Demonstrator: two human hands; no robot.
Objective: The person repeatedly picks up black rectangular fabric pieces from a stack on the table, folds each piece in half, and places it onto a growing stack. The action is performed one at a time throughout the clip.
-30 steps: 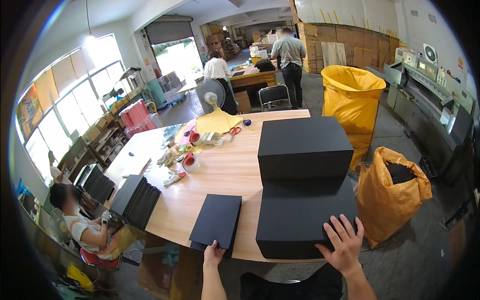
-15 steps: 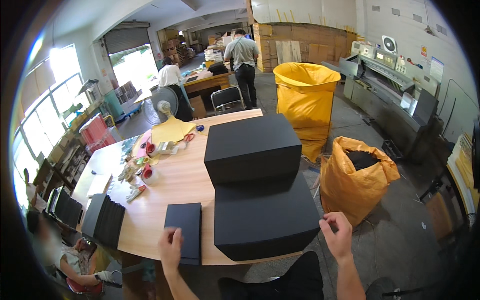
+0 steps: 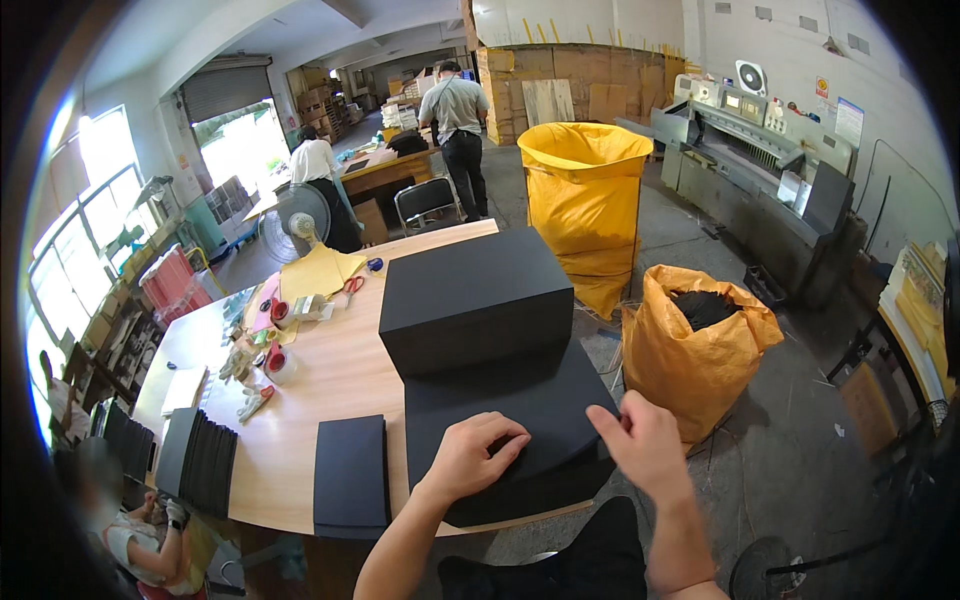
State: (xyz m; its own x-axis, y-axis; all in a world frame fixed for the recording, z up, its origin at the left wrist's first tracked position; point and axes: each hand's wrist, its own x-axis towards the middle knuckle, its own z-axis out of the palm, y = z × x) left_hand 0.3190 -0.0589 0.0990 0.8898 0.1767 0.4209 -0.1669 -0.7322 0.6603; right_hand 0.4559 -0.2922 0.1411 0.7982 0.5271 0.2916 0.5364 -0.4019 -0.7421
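Note:
A near stack of black sheets [image 3: 490,395] stands at the table's front edge, a taller black stack [image 3: 475,285] just behind it. My left hand [image 3: 475,455] rests over the near stack's top, fingers curled and thumb tip close to the index finger; anything between them is hidden. At the stack's right edge is my right hand [image 3: 645,445], its thumb stretched out apart from the bent fingers. Between the hands, the top's near right part looks slightly bent. A small flat pile of black sheets [image 3: 350,470] lies to the left on the table.
Tape rolls [image 3: 277,362], red scissors [image 3: 352,287] and yellow paper [image 3: 318,270] lie on the table [image 3: 335,345]. A row of black pieces [image 3: 198,455] stands at its left. Two yellow sacks [image 3: 585,210] [image 3: 690,370] stand at right. A seated person [image 3: 150,545] is at lower left.
My left hand has moved right, from the small black pile onto the near stack. My right hand has come inward to that stack's right edge. The whole view has shifted slightly.

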